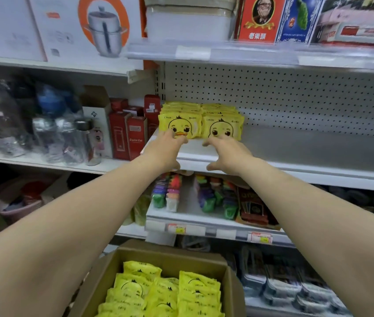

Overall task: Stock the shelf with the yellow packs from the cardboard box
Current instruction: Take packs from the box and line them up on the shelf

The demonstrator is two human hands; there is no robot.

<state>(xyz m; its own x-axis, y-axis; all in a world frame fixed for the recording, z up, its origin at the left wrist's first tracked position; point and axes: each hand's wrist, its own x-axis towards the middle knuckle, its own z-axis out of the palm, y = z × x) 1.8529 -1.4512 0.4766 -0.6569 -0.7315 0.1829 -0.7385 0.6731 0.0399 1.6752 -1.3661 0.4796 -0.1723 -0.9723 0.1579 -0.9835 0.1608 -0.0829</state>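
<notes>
Two rows of yellow packs with a duck face stand upright on the white shelf. The left row and the right row sit side by side against the pegboard back. My left hand reaches to the front of the left row, its fingertips touching the front pack's lower edge. My right hand reaches to the front of the right row, fingers spread and touching that front pack. Neither hand holds a pack. Below, the open cardboard box holds several more yellow packs.
Red boxes and bottles fill the shelf to the left. The white shelf is bare to the right of the packs. Colourful goods sit on the shelf below. Boxes stand on the top shelf.
</notes>
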